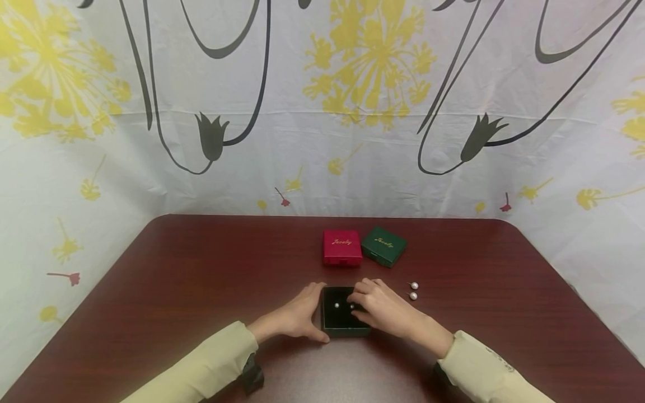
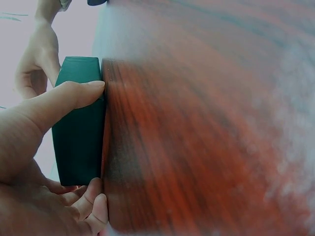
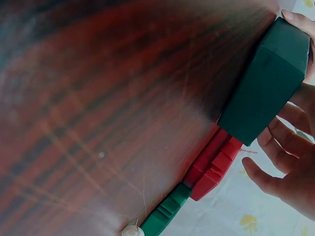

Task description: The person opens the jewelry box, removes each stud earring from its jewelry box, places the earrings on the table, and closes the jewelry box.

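Note:
An open, dark green jewelry box (image 1: 345, 332) with a black insert stands at the table's front middle. My left hand (image 1: 297, 314) grips its left side, thumb (image 2: 74, 96) along the near wall and fingers round the far corner. Over the box's right half, my right hand (image 1: 385, 308) pinches a pearl earring (image 1: 352, 306) at the insert between thumb and fingertips. In the right wrist view its fingers (image 3: 283, 142) reach over the green wall, their tips hidden behind it. Another pearl earring (image 1: 336, 305) sits in the insert to the left.
Beyond the box lie a closed red jewelry box (image 1: 342, 246) and a closed, angled green one (image 1: 384, 246). Two pearl earrings, the farther (image 1: 414, 285) and the nearer (image 1: 413, 296), rest on the dark red-brown table (image 1: 227, 263) right of my right hand. A patterned cloth (image 1: 282, 112) hangs behind.

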A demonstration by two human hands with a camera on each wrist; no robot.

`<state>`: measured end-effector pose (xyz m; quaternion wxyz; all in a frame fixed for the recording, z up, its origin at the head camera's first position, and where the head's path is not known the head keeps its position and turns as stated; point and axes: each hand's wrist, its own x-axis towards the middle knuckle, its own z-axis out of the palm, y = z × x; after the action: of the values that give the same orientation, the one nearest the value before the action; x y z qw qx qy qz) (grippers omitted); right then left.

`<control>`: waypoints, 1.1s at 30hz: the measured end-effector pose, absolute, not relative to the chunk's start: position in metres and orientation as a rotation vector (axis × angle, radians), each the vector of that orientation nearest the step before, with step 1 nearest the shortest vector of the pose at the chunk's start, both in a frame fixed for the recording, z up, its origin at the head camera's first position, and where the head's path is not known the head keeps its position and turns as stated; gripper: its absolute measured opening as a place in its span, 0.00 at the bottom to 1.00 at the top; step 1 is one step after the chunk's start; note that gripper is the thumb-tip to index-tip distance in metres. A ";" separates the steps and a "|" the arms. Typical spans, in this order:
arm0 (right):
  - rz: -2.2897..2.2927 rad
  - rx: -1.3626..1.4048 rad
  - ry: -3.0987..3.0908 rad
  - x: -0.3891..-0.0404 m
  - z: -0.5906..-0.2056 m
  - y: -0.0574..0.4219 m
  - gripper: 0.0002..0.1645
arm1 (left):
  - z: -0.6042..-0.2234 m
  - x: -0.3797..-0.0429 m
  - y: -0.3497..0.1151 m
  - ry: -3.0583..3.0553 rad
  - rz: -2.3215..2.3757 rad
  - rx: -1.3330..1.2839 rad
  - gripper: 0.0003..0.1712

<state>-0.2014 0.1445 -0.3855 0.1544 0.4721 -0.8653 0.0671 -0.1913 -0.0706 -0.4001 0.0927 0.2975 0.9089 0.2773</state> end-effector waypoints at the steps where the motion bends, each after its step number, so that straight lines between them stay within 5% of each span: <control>1: 0.195 1.355 -2.476 -0.202 -0.386 0.144 0.11 | -0.400 -0.191 -0.071 2.697 0.825 0.881 0.54; 33: 0.164 1.369 -2.475 -0.205 -0.383 0.140 0.04 | -0.399 -0.191 -0.071 2.684 0.840 0.870 0.54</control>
<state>-0.2050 0.1404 -0.3825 0.1538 0.4774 -0.8633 0.0570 -0.1912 -0.0710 -0.3991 0.0986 0.2939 0.9073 0.2840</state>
